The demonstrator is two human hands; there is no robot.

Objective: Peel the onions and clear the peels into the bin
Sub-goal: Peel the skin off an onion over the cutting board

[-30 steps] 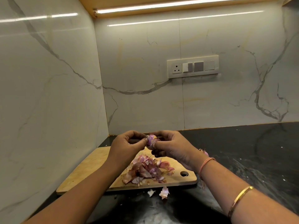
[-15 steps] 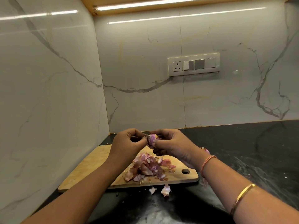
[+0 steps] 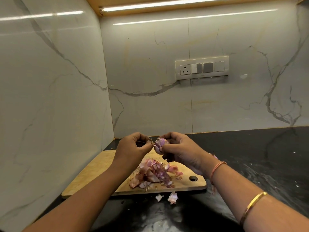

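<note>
The onion, small and purple, sits just below the middle of the frame, held in the air above the far edge of the cutting board. The right hand closes around it from the right, fingertips curled over its top and lower side. The left hand is just beside it on the left, thumb and forefinger pinched narrow on a thin strip of skin at the onion's left end; whether that strip is still joined to the onion cannot be told.

Below the hands, a heap of pink and brown peels lies on the right half of the wooden board, near its round hanging hole. Two pale scraps lie off the board on the black countertop, just in front of its near edge.

A pink thread band circles the right wrist, and a gold bangle sits farther down the forearm at lower right. A switch panel with a socket is set in the white marble wall at upper right of centre, under a strip light along the top of the frame.
</note>
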